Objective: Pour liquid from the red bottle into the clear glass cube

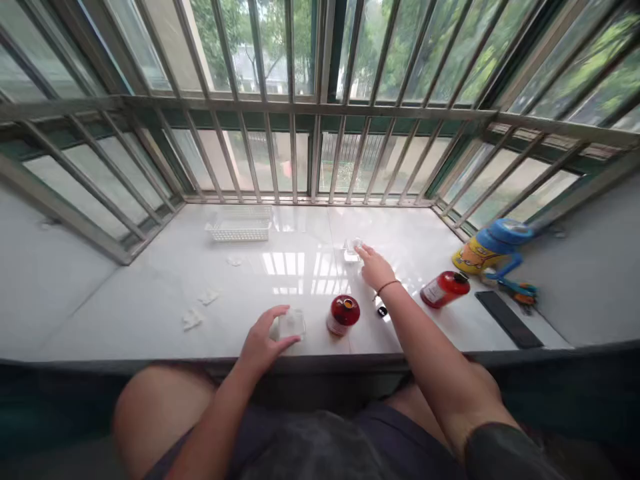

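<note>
Clear block (pixel 292 325): transparent, roughly cube-shaped, on sill nr front edge, just L of upright red bottle.
Left hand (pixel 263 341): half-cupped against block's L side, fingers curved, not clenched; firm grasp vs light contact can't tell.
Small clear piece (pixel 353 250): farther back on sill, right at R fingertips; exact shape lost in glare.
Right hand (pixel 377 268): open, fingers extended twd small clear piece, no grasp visible; contact can't tell.
Handling: block in curve of L fingers, gap to bottle small but open; R arm reaching over sill, passing above small black item (pixel 382 310).
R wrist: thin dark bracelet (pixel 387 287).
Nearby: upright red bottle (pixel 345 315) btwn hands; red bottle (pixel 445 289) on its side, R of R hand.
Far R: blue-and-yellow toy (pixel 493 247), black flat slab (pixel 509 319).
Far L: white plastic basket (pixel 239 227), tissue scraps (pixel 193 319).
Surface: glossy white sill (pixel 125 313), window bars (pixel 293 153) behind.
</note>
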